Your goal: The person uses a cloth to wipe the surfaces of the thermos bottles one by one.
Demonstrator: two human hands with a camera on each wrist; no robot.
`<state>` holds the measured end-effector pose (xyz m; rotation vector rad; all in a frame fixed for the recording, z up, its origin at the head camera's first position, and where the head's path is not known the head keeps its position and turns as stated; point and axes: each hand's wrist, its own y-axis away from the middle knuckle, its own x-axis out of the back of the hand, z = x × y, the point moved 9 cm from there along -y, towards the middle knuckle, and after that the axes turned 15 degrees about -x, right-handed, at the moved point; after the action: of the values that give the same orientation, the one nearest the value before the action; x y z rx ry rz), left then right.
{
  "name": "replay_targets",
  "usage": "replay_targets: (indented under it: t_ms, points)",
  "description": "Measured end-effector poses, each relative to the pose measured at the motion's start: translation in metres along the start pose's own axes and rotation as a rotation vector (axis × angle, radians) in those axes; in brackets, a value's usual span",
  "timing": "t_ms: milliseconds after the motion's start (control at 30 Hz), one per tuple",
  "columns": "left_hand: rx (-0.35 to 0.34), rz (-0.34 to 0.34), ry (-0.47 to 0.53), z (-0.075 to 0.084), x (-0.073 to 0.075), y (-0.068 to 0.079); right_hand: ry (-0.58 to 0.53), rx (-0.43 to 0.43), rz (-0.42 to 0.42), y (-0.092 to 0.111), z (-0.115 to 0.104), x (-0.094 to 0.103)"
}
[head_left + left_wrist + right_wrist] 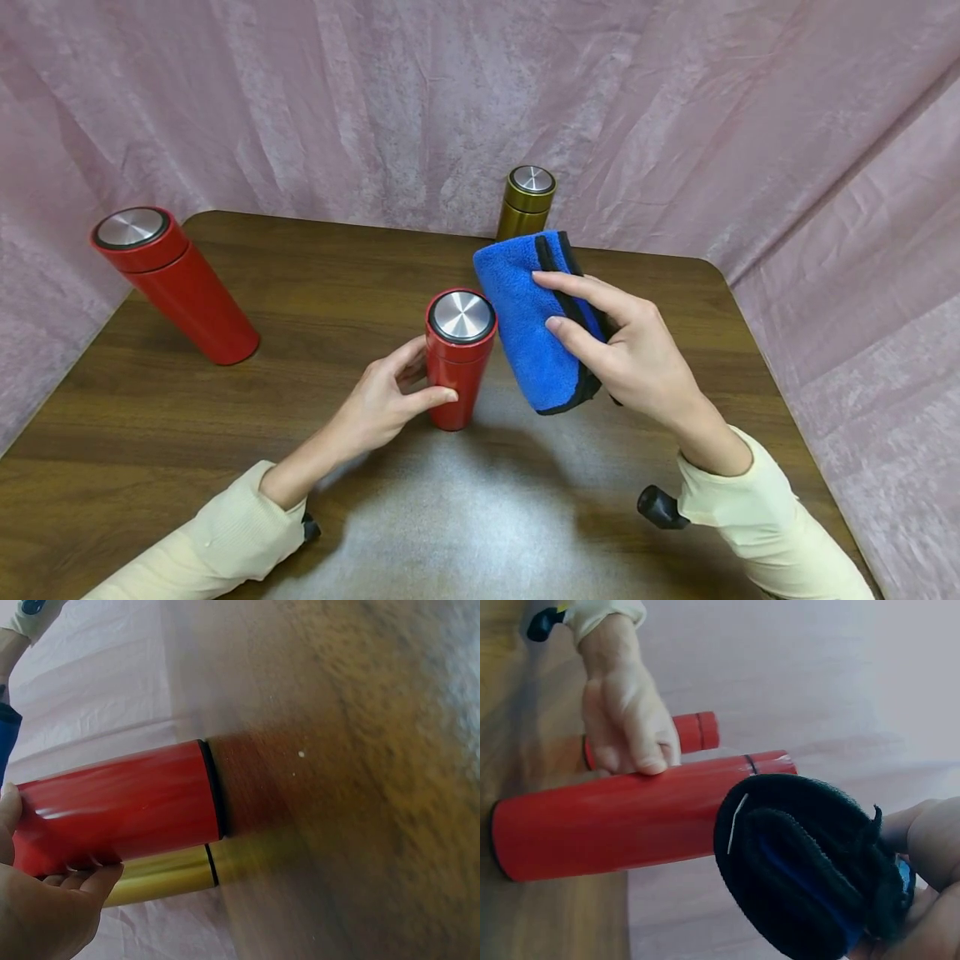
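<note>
In the head view my left hand (382, 396) grips a red thermos flask (459, 375), thumb across its near side. The flask stands upright on the table, its silver lid disc facing up; its black base rim shows in the left wrist view. My right hand (630, 346) holds a folded blue towel (525, 333) with black edging, thumb and index finger lying over it. The towel's left side is right at the flask's upper part. From the right wrist view, the folded black edge of the towel (780, 862) overlaps the flask's lid end.
Another red thermos flask (187, 292) stands at the left of the wooden table (322, 300). Near the back edge is a gold thermos flask (525, 208), its lower part hidden behind the towel. Pink curtains (375, 108) hang behind the table and along its right side.
</note>
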<state>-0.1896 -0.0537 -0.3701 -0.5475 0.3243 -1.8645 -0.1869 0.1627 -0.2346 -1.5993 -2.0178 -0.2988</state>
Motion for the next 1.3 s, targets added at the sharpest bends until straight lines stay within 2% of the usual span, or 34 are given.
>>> replay_targets:
  t_ms: [500, 700, 1067, 1300]
  points:
    - [0.02, -0.009, -0.045, -0.001, 0.001, 0.001, -0.035, -0.083, -0.098, -0.008, 0.037, -0.032]
    - [0.021, -0.005, -0.045, -0.002, 0.001, 0.002, 0.022, -0.082, -0.136, -0.008, 0.056, -0.05]
    - [0.015, -0.008, -0.036, -0.002, 0.002, 0.001, 0.161, 0.009, -0.16, -0.009, 0.079, -0.077]
    - [0.019, -0.008, -0.043, -0.003, 0.001, 0.0, 0.21, -0.02, -0.213, -0.008, 0.094, -0.093]
